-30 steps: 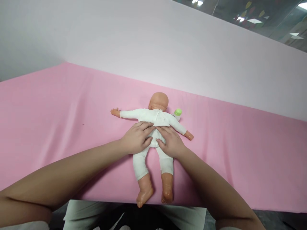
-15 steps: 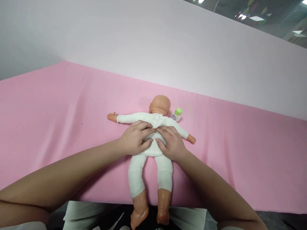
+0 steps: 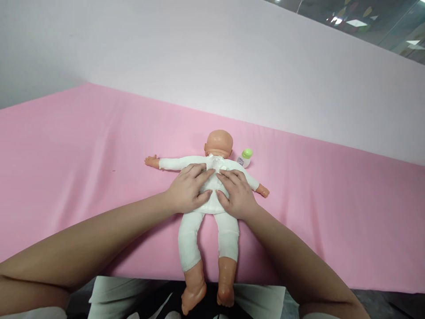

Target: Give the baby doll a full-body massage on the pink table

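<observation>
Pink cloth (image 3: 83, 146) covers the work surface from the near edge to a pale wall (image 3: 199, 57) behind; the cloth's near edge runs along the bottom of the view, just above the person's lap. Wide bare cloth lies to the left of the doll and to its right, with a narrower strip between its head and the wall.

Count: one doll (image 3: 212, 177), one small bottle with a green cap (image 3: 245, 157), two hands.

The doll lies face down in a white suit, head toward the wall, arms spread out to either side, bare feet hanging past the near edge of the cloth. The bottle lies on the cloth just beside the doll's head, on the right, apart from both hands.

Left hand (image 3: 187, 188) rests flat on the doll's back, fingers loosely spread and pointing toward the neck, thumb low on the back. Right hand (image 3: 236, 192) lies beside it in mirror, fingers likewise spread and pressed onto the white fabric. The fingertips of the two hands nearly meet at the middle of the upper back. Neither hand grips or pinches anything.

Against the frame one second earlier: the doll has slid toward the person, its feet now over the edge where before they rested on the cloth; the hands sit higher on its back.
</observation>
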`<state>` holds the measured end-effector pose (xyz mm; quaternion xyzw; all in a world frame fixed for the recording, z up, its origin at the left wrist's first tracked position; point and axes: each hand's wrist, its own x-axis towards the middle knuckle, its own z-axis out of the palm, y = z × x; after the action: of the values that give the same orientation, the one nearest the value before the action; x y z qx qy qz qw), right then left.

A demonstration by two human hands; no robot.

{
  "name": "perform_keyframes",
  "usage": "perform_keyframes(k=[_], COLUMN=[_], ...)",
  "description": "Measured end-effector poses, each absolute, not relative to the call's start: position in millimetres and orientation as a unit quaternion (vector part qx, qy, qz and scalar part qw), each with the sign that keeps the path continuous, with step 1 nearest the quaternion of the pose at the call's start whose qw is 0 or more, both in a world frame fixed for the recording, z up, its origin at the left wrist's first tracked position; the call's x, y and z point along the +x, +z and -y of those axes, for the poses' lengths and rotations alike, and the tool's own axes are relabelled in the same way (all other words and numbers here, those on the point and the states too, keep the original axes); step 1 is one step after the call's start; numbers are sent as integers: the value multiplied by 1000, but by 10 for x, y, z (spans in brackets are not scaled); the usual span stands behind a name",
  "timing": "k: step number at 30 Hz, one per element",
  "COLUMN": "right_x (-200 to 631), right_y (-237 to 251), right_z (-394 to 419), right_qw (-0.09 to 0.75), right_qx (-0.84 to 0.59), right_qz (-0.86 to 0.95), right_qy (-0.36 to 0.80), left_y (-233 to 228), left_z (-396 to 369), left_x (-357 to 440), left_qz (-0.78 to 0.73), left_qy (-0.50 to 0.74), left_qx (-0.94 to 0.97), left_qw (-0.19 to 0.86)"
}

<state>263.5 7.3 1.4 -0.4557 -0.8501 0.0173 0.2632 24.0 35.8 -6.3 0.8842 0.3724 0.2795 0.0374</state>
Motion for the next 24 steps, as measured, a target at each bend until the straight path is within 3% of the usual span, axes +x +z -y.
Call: perform_keyframes(k=[10, 18, 24], right_x=[2675, 2654, 2665], right_y=[-53, -4, -10], right_z=[-160, -144, -193], right_qw=[224, 201, 182], right_qx=[-464, -479, -499], right_qz=[854, 853, 839], right_qy=[75, 47, 117], left_y=[-64, -68, -120], left_z=[-387, -395, -520], left_x=[266, 263, 272], left_qz=[-421, -418, -455], left_qy=[193, 182, 141], left_qx=[884, 888, 870], left_qw=[66, 69, 125])
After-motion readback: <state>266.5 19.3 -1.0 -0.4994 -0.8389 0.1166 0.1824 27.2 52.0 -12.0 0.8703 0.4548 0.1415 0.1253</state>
